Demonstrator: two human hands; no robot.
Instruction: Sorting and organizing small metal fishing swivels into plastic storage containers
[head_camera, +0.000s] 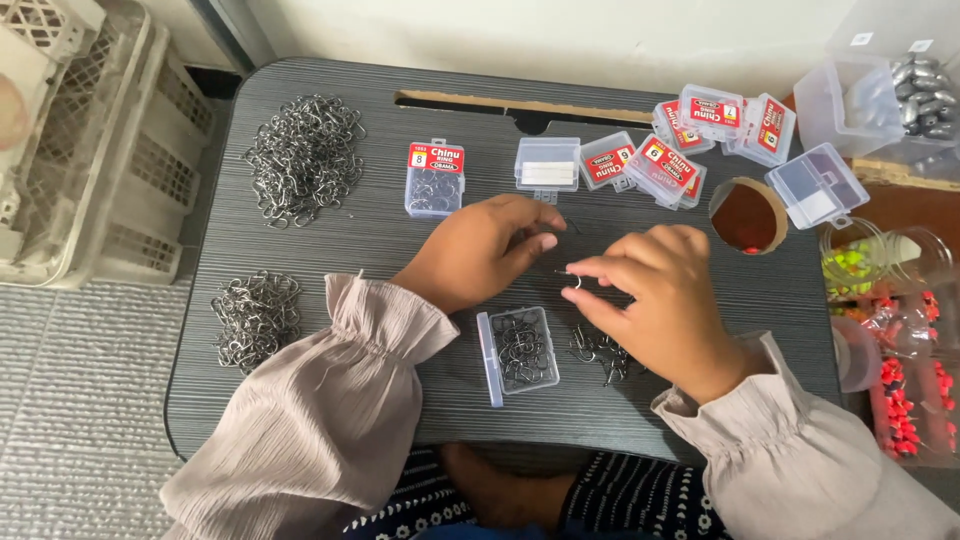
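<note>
Hooks: my right hand (665, 300) pinches one small hook (573, 282); left hand (485, 250) curled beside, grip unclear. Open box (520, 350) below is approx. half filled; loose hooks (600, 352) under right hand remain.

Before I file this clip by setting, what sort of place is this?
Likely a home packing spot for fishing tackle: a lap desk on the floor, hook piles, small labelled boxes, and the right hand pinching a hook.

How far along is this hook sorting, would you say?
Looks partly done: several closed labelled boxes sit at the back. In hand: the right hand pinches one hook beside the left hand, above an open box holding hooks. Left: two loose piles and a small heap.
</note>
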